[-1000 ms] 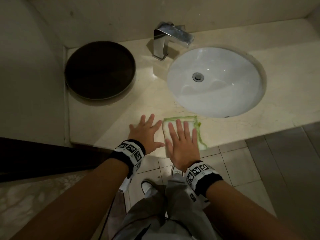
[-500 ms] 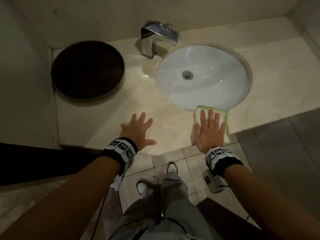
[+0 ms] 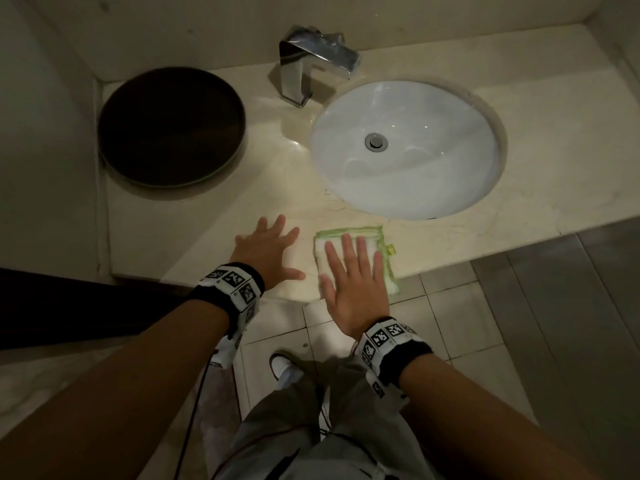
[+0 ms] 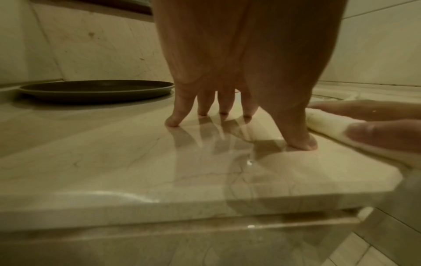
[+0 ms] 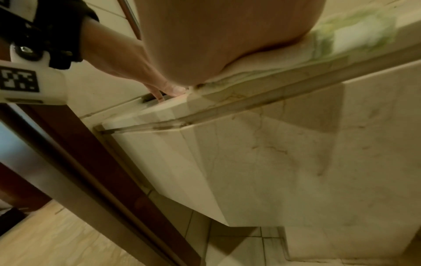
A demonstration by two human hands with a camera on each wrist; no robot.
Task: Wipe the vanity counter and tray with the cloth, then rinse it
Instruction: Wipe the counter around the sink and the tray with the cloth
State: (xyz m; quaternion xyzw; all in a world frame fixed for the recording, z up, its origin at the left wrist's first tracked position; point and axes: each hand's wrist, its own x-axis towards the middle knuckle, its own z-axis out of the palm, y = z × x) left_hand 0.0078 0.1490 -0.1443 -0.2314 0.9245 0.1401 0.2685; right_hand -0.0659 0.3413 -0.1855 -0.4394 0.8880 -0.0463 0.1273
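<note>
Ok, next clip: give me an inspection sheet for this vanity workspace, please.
Surface: glossy beige marble counter, white oval basin set in.
Job's things: green-edged white cloth flat at front edge; dark round tray at back left.
Clutter: nothing seen.
Hands: right hand flat on cloth; left hand spread, fingers touching bare counter.
Cables: thin black lead hangs below left wrist.
Surroundings: chrome faucet, tiled floor.

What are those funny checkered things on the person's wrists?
Each bare forearm wears a black wristband carrying white blocks printed with black square patterns. The other band has the same blocks. A thin dark cable hangs below the left one. No sleeves show.
</note>
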